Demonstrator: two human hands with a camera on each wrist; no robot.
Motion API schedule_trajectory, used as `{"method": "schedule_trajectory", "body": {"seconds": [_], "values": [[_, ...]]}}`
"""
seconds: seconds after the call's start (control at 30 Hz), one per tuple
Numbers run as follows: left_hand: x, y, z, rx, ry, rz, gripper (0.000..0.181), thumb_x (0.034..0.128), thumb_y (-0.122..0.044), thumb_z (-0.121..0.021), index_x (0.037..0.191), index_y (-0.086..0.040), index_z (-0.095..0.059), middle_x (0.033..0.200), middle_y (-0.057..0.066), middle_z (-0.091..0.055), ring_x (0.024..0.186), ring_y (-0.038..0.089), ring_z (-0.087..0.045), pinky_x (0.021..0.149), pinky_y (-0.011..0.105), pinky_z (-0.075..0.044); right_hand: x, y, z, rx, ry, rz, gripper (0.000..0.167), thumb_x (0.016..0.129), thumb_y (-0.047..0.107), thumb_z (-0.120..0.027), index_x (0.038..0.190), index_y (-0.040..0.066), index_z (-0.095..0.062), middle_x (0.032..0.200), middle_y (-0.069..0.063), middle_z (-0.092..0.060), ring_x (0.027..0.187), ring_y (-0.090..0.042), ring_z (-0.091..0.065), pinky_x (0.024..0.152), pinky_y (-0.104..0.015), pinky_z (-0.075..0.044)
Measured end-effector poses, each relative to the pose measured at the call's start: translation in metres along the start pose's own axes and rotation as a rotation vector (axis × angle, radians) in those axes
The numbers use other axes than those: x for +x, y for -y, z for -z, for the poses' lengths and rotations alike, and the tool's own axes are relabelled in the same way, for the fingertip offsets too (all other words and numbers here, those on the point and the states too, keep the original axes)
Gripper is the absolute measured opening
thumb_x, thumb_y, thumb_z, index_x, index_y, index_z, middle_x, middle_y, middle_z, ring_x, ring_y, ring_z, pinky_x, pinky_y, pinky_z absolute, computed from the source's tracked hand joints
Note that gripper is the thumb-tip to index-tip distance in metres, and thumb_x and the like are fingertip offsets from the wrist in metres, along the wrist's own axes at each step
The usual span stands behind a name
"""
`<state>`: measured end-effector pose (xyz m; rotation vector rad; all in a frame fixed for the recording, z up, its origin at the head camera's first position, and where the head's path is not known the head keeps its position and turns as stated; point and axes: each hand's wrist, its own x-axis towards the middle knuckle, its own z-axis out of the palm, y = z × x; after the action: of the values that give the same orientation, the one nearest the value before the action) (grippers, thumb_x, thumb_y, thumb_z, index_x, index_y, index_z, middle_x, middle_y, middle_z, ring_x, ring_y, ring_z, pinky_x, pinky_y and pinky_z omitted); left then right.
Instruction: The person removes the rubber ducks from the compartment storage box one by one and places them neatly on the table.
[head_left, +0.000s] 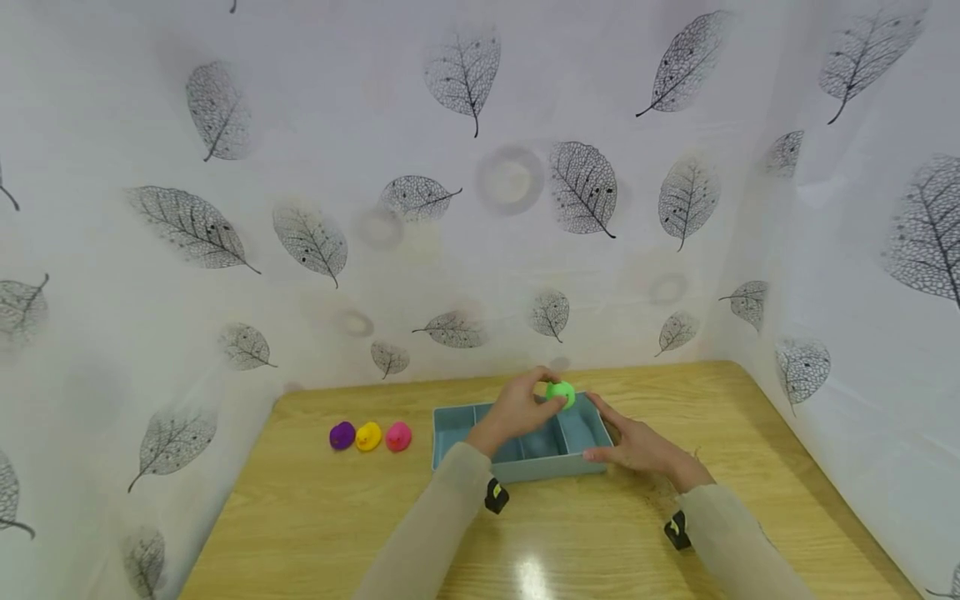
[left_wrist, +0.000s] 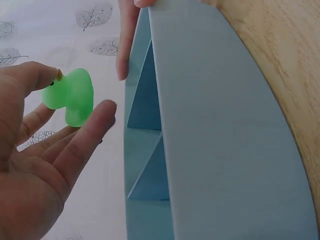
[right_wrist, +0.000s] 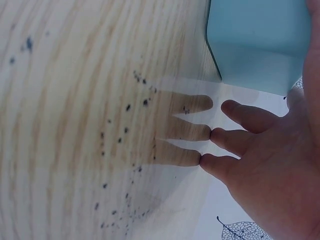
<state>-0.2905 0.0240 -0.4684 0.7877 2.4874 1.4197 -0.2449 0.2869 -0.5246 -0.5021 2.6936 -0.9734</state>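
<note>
A small green rubber duck [head_left: 561, 394] is pinched between the thumb and fingers of my left hand [head_left: 517, 410], above the far part of the box's right-end compartment. In the left wrist view the duck [left_wrist: 75, 97] shows a dark eye and an orange beak. The blue-grey divided box [head_left: 532, 473] lies lengthwise across the table below. My right hand [head_left: 645, 446] spans its right end, thumb at the near wall and index finger at the far corner. The other right fingers [right_wrist: 235, 142] extend beside the box, low by the table. My left forearm and hand hide some of the compartments.
Left of the box, a purple duck [head_left: 342, 435], a yellow duck [head_left: 368, 437] and a pink duck [head_left: 398, 437] stand in a row on the wooden table [head_left: 300, 517]. A white leaf-patterned sheet [head_left: 450, 275] hangs behind the table and along its sides.
</note>
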Motion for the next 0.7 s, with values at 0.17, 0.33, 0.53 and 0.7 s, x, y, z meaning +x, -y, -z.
{"method": "schedule_trajectory", "body": {"seconds": [0.17,0.33,0.53,0.7], "values": [[-0.003,0.004,0.002,-0.135,-0.028,0.011,0.034,0.1005,-0.026,-0.072,0.130,-0.010,-0.065,0.127,0.014,-0.069,0.094,0.031,-0.078,0.066,0.027,-0.063,0.000,0.000,-0.001,0.035,0.012,-0.012,0.106,0.096,0.054,-0.073,0.170,0.036,0.002,0.168,-0.032,-0.026,0.142,-0.062,-0.043,0.107,-0.075,-0.044],[-0.006,0.006,0.006,-0.128,-0.069,-0.002,0.032,0.0981,-0.024,-0.071,0.127,-0.011,-0.068,0.127,0.011,-0.071,0.085,0.020,-0.075,0.066,0.028,-0.062,-0.001,0.001,-0.001,0.053,0.012,-0.035,0.105,0.095,0.055,-0.073,0.169,0.041,0.001,0.170,-0.030,-0.025,0.145,-0.061,-0.040,0.110,-0.075,-0.042],[-0.008,0.010,0.009,-0.143,-0.107,-0.022,0.033,0.0957,-0.023,-0.071,0.126,-0.011,-0.072,0.128,0.012,-0.071,0.083,0.012,-0.070,0.065,0.027,-0.061,-0.001,0.000,-0.001,0.061,0.007,-0.041,0.106,0.095,0.057,-0.073,0.168,0.043,0.002,0.170,-0.029,-0.025,0.145,-0.060,-0.040,0.110,-0.074,-0.042],[-0.012,0.013,0.015,-0.148,-0.133,-0.003,0.034,0.0964,-0.022,-0.072,0.129,-0.012,-0.073,0.130,0.011,-0.071,0.086,0.013,-0.070,0.066,0.028,-0.061,0.000,0.001,-0.001,0.047,0.003,-0.043,0.107,0.094,0.057,-0.073,0.169,0.042,0.002,0.169,-0.029,-0.027,0.143,-0.061,-0.042,0.109,-0.075,-0.043]]}}
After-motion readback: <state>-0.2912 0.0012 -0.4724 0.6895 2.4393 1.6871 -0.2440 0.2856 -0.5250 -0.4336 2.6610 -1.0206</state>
